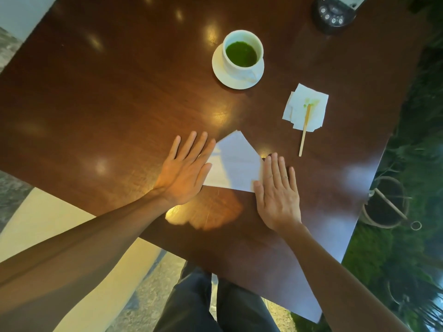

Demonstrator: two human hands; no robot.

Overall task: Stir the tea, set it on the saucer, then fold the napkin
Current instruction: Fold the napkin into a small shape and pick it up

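A white cup of green tea (pixel 242 53) stands on a white saucer (pixel 225 76) at the far middle of the dark wooden table (pixel 107 92). A wooden stirrer (pixel 304 133) lies with its wet tip on a stained white napkin (pixel 305 109) to the right. A folded white napkin (pixel 236 164) lies flat near me. My left hand (pixel 185 173) rests flat on its left edge, fingers spread. My right hand (pixel 278 190) lies flat on its right corner, fingers straight.
A black device with buttons (pixel 333 13) sits at the table's far right corner. Right of the table is greenery and a round dark pot (pixel 383 202) with a stick in it. The table's near edge runs diagonally above my lap.
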